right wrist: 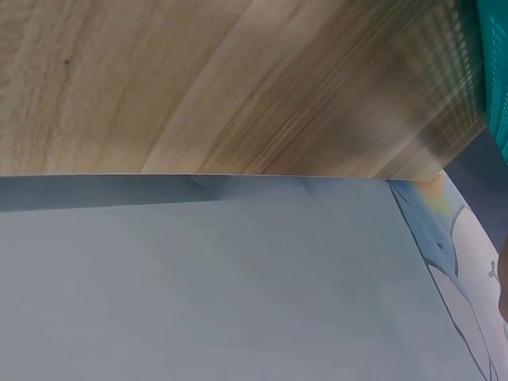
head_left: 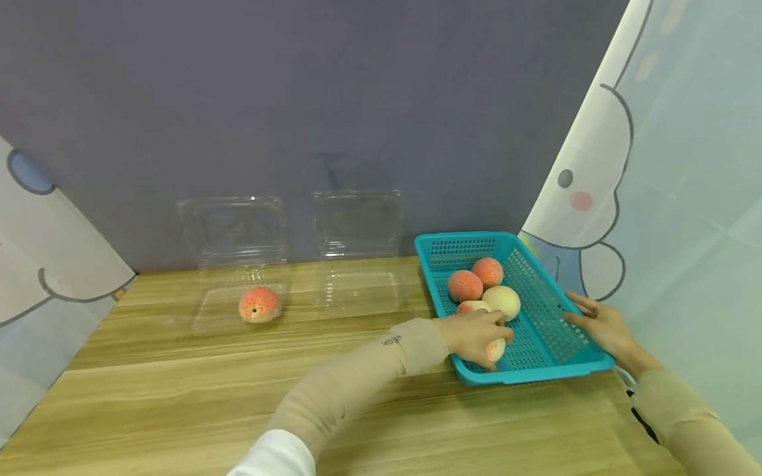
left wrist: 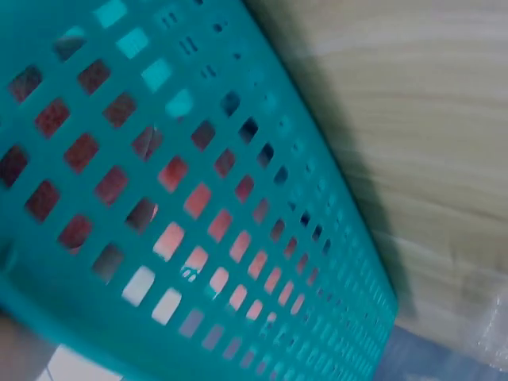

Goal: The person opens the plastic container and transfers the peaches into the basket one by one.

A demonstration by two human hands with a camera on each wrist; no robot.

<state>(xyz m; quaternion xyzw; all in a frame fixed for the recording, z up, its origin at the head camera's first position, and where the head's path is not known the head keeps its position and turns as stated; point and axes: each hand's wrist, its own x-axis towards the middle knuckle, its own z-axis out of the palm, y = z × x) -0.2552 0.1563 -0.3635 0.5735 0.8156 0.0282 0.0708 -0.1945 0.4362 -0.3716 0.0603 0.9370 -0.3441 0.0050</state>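
A turquoise plastic basket [head_left: 538, 377] sits on the right of the table with several peaches in it. My left hand [head_left: 476, 336] reaches over its near left side and holds a peach [head_left: 495, 349], its fingers bent around the fruit. Beside that hand lie a pale yellow peach [head_left: 502, 303] and a partly covered red-and-yellow peach [head_left: 473, 306]. Two redder peaches, one left [head_left: 464, 286] and one farther back [head_left: 487, 272], lie beyond them. At the basket's right rim my right hand [head_left: 604, 330] grips the edge, fingertips over the inside. The left wrist view shows mostly the basket's slotted wall [left wrist: 198, 198].
Two clear plastic clamshell boxes stand with lids raised near the back edge: the left box [head_left: 208, 311] holds one orange-red peach [head_left: 260, 305], and the right box [head_left: 363, 291] shows no fruit. A grey curtain [head_left: 357, 99] backs the wooden table [head_left: 178, 396]; patterned cloth [head_left: 684, 198] hangs at the right.
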